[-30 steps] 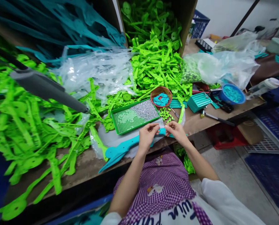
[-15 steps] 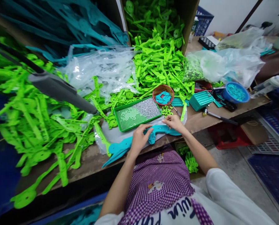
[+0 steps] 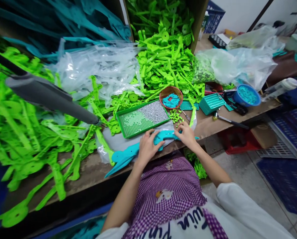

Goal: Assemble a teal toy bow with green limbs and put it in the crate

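A long, curved blue plastic part (image 3: 126, 155) lies along the front edge of the bench. My left hand (image 3: 148, 145) is closed around its middle, thumb and fingers on either side. At the part's right stretch, my right hand (image 3: 186, 135) pinches with thumb and forefinger against the top; anything small between those fingertips is hidden. Just behind stands a green tray (image 3: 125, 132) of small silvery pieces. Small lime-green pieces (image 3: 175, 116) lie loose close to my right hand, beside a screwdriver (image 3: 185, 115).
Lime-green plastic parts (image 3: 26, 132) heap at left and behind. A red basket (image 3: 180, 101) of blue pieces stands past the tray. To the right are a teal box (image 3: 211, 103), a hammer (image 3: 230, 121) and a blue bowl (image 3: 259, 102). A grey arm (image 3: 53, 99) juts in from the left.
My right hand has lowered its pinched fingertips onto the blue plastic part. My left hand has its thumb lower across the part. The whole view has shifted slightly.
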Demonstrator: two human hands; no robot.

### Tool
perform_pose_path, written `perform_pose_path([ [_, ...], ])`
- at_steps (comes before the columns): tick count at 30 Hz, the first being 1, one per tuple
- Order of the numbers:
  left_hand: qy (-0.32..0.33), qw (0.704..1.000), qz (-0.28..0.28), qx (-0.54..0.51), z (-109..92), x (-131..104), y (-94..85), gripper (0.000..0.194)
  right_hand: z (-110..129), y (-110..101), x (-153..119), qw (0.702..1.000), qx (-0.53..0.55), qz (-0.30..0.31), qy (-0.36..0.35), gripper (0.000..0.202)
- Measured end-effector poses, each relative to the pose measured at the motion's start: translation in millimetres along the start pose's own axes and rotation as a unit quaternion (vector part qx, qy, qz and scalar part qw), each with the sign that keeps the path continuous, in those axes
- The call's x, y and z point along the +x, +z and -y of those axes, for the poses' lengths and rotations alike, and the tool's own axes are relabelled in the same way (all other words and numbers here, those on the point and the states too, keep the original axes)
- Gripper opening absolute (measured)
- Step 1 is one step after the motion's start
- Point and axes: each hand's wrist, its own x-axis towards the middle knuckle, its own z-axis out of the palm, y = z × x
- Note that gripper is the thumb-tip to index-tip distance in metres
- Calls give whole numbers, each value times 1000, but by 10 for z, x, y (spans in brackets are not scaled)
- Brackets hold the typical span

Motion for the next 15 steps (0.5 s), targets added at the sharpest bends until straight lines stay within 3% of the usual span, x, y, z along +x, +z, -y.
perform_pose_path([
  [15, -27, 999, 18, -5, -14, 10, -11, 48, 157, 160, -59, 988, -144, 49, -15, 16],
])
